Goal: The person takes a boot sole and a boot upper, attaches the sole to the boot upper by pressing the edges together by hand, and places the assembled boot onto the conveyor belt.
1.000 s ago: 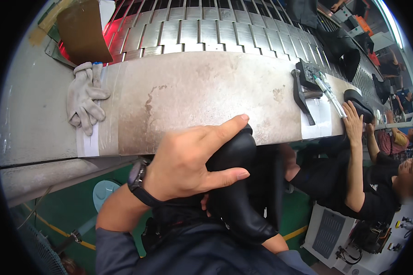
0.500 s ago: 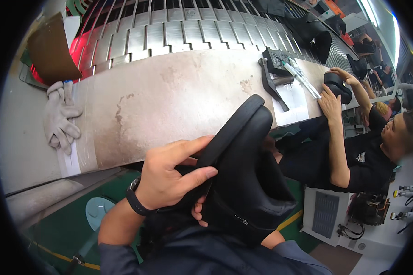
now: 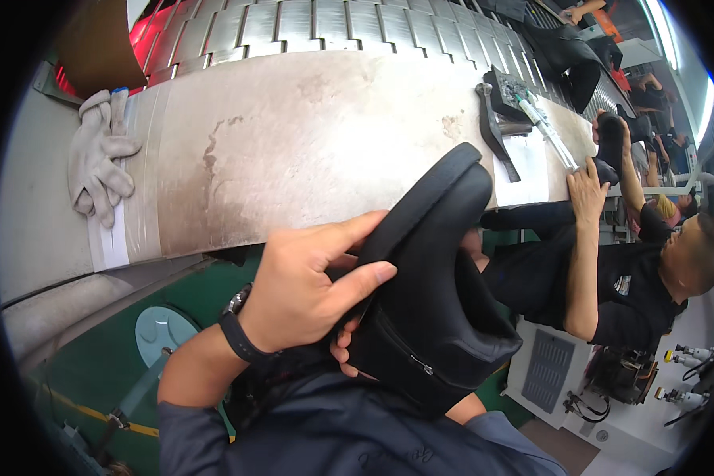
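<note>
A black ankle boot (image 3: 440, 262) with a side zip is held before my body, sole turned up to the left and toe pointing away. My left hand (image 3: 313, 274), a watch on its wrist, is closed on the boot's sole edge, thumb against the upper. My right hand (image 3: 343, 349) reaches beneath the boot; only its fingertips show at the heel end, curled against it, and the rest is hidden. The zip (image 3: 404, 349) runs along the shaft and its metal pull hangs near the opening.
Ahead lies a stained worktable (image 3: 293, 143) with a slatted metal conveyor (image 3: 333, 24) behind it. Grey gloves (image 3: 99, 163) rest at its left. A hammer (image 3: 496, 131), black tray (image 3: 512, 91) and syringe-like tubes (image 3: 551, 131) lie right. A co-worker (image 3: 611, 270) handles a black shoe.
The boot and both my hands look slightly shifted right and up in the view. My grip is the same. The co-worker has turned their shoe upright.
</note>
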### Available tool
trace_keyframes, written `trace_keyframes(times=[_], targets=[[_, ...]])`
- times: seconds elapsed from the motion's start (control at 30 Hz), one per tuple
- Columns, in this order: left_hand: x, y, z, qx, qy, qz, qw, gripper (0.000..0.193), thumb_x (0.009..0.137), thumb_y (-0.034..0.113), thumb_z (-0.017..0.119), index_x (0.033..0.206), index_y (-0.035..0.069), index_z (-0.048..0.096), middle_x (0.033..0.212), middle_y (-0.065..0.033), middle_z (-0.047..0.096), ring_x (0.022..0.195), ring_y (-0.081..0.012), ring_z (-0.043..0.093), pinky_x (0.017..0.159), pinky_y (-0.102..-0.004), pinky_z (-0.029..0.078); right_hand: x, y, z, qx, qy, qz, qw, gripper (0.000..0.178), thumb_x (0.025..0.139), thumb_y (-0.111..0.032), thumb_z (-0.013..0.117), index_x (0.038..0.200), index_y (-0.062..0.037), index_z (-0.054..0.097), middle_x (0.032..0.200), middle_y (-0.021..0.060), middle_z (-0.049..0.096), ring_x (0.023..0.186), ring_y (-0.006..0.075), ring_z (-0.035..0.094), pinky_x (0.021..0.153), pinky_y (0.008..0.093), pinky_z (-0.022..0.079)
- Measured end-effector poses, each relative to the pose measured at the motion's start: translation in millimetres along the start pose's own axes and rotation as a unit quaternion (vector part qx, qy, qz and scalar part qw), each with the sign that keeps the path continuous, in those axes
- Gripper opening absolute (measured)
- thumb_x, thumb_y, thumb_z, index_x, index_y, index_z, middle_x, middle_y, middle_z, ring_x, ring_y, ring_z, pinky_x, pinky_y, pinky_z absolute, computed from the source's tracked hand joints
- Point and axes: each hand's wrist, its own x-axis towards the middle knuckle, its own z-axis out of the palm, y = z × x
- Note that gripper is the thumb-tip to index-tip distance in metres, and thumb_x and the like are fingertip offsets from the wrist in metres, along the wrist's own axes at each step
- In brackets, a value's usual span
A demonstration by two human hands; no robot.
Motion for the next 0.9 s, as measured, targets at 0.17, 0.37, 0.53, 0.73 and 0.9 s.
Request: trace_keyframes(times=[0.17,0.37,0.53,0.73,0.9], targets=[[-10,1,9,0.027,0.019,-0.046,0.998,0.046,0.097,0.006,0.079,0.139,-0.006,0.067,0.105,-0.0216,0.080,0.089,-0.0231,0.082,0.080,-0.0324,0.065,2,-1,-3,-0.027,0.012,-0.005,1.000,0.032,0.108,-0.027,0.064,0.117,0.0033,0.065,0.110,0.0242,0.068,0.100,0.0400,0.067,0.079,0.0470,0.056],[-7,2,18,-0.001,0.035,-0.059,0.998,0.045,0.097,0.004,0.077,0.139,-0.007,0.066,0.108,-0.0236,0.080,0.095,-0.0287,0.082,0.080,-0.0355,0.065,6,-8,-11,-0.045,0.021,-0.017,0.999,0.032,0.108,-0.027,0.064,0.117,0.0036,0.065,0.110,0.0238,0.069,0.100,0.0395,0.067,0.078,0.0468,0.056],[-15,-1,19,0.110,0.057,0.004,0.992,0.044,0.096,0.010,0.077,0.135,-0.008,0.068,0.102,-0.0252,0.078,0.087,-0.0350,0.079,0.077,-0.0376,0.062,8,-11,-3,-0.086,0.032,-0.034,0.995,0.032,0.108,-0.027,0.064,0.117,0.0039,0.065,0.109,0.0235,0.069,0.099,0.0390,0.067,0.078,0.0466,0.056],[8,16,-2,0.195,-0.046,0.052,0.978,0.058,0.095,0.020,0.082,0.141,-0.009,0.063,0.108,-0.0186,0.079,0.090,-0.0243,0.077,0.087,-0.0378,0.062,10,-19,-8,-0.138,0.050,-0.065,0.987,0.033,0.108,-0.027,0.063,0.117,0.0042,0.065,0.108,0.0231,0.069,0.098,0.0384,0.067,0.078,0.0464,0.056],[22,27,18,0.130,0.033,0.070,0.989,0.090,0.095,0.041,0.084,0.155,-0.011,0.041,0.126,-0.0273,0.074,0.120,-0.0337,0.074,0.104,-0.0404,0.056,14,-24,-4,-0.191,0.065,-0.119,0.972,0.033,0.108,-0.028,0.063,0.117,0.0044,0.065,0.108,0.0227,0.069,0.097,0.0380,0.067,0.078,0.0462,0.056]])
